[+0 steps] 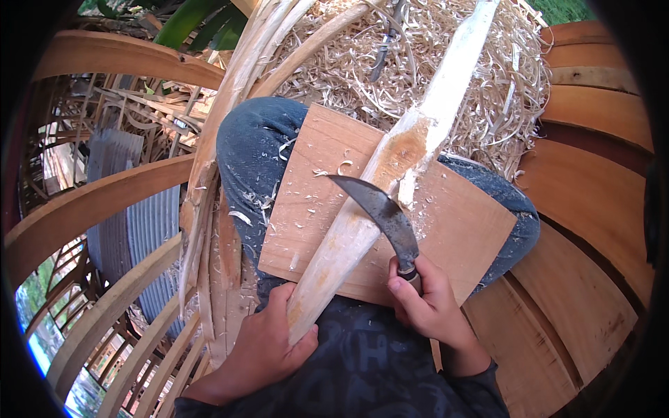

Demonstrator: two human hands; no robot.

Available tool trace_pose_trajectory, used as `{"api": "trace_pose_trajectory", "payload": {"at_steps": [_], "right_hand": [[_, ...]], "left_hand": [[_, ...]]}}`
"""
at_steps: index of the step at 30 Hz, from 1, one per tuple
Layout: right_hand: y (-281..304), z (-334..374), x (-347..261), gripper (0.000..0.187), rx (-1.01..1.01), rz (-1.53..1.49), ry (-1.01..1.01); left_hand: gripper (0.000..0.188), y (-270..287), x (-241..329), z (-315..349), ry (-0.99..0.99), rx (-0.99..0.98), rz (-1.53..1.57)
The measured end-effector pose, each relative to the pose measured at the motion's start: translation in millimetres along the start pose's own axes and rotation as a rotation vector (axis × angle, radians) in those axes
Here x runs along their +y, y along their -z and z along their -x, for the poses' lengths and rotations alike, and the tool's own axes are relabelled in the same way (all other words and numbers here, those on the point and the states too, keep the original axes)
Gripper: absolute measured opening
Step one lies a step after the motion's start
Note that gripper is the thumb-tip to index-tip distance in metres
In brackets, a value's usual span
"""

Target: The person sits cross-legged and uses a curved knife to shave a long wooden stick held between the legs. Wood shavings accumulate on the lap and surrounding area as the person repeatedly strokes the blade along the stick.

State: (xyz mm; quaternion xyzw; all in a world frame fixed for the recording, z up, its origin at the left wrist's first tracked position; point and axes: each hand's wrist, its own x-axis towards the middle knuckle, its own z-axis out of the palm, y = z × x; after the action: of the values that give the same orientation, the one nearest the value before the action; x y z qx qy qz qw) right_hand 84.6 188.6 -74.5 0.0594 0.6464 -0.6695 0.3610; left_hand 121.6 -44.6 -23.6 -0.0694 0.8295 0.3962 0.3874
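Observation:
My left hand point(282, 331) is wrapped round the near end of a long pale stripped branch point(341, 244), which slants up and away to the right. Around the short handle of a curved sickle-like knife point(383, 212) my right hand point(428, 296) is closed. The dark blade arcs to the left over the branch, its tip near the branch's left side; whether it touches cannot be told. A brown knot point(403, 150) marks the branch just beyond the blade, with a raised splinter beside it. Under the branch, a square wooden board point(460, 216) lies across my lap.
Curly wood shavings point(488, 118) are heaped beyond my knees, with another dark-bladed tool point(385, 43) lying on them. Long peeled poles point(209, 160) lean at my left. Wooden slats point(578, 209) curve along the right, and a slatted railing point(104, 198) runs on the left.

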Motion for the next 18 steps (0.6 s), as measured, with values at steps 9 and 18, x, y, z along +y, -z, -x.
{"api": "trace_pose_trajectory", "payload": {"at_steps": [9,18], "right_hand": [[-2.4,4.9,-2.2,0.012,0.171,-0.478,-0.143],[-5.5,-4.1,14.6,0.014,0.293,0.212,0.159]], "left_hand": [[0.056,-1.5,1.9,3.5,0.063,-0.014,0.027],[0.057,1.1,0.5,1.9,0.086,-0.054,0.053]]}}
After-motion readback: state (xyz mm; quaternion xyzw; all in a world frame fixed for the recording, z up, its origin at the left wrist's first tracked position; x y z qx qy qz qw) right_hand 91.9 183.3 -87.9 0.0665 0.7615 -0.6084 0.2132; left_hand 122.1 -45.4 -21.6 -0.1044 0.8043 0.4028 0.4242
